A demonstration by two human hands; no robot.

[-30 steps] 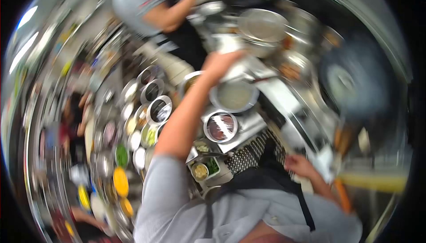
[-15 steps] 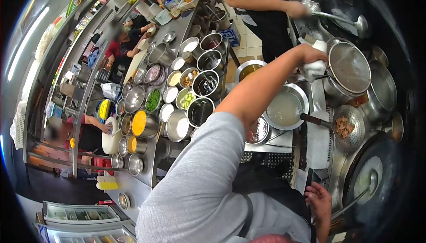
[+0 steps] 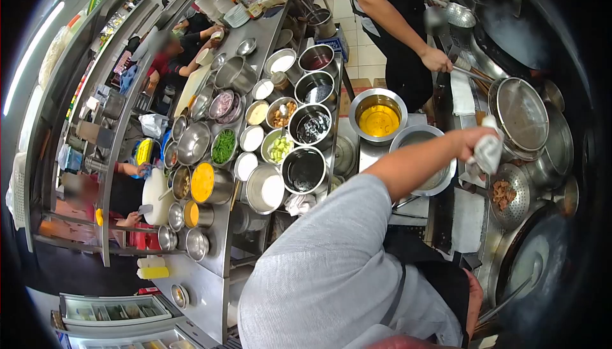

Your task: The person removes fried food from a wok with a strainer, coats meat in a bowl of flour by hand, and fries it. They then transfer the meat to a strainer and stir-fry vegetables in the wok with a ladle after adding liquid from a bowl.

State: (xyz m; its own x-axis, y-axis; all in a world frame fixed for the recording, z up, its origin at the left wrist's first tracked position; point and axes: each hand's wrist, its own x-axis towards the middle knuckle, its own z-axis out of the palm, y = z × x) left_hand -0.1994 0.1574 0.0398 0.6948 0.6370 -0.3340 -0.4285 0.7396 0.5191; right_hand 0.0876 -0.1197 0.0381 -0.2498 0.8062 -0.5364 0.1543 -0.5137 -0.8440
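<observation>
My left hand (image 3: 475, 142), at the end of my outstretched arm, is closed on a folded grey-white cloth (image 3: 488, 156). Just beyond the cloth, a round mesh strainer (image 3: 521, 114) lies over a pot. Below it rests a perforated skimmer (image 3: 524, 197) with browned meat pieces (image 3: 503, 195) in its bowl. Low in the view, my right hand (image 3: 473, 295) shows only in part past my apron, its fingers hidden. Nearest to it is the handle of a ladle (image 3: 537, 265), whose head lies in a wok (image 3: 510, 279) of pale liquid.
A co-worker's hand (image 3: 437, 60) grips a long handle at the upper wok. Beside my arm stand a pot of yellow liquid (image 3: 357, 116) and a wide metal basin (image 3: 449, 180). Behind me, a steel table (image 3: 213, 266) carries several containers. Other people stand beyond it.
My left hand has moved down along the stove with the cloth. My right hand's fingers have gone out of sight. The co-worker's arm has come lower, and the whole view has shifted.
</observation>
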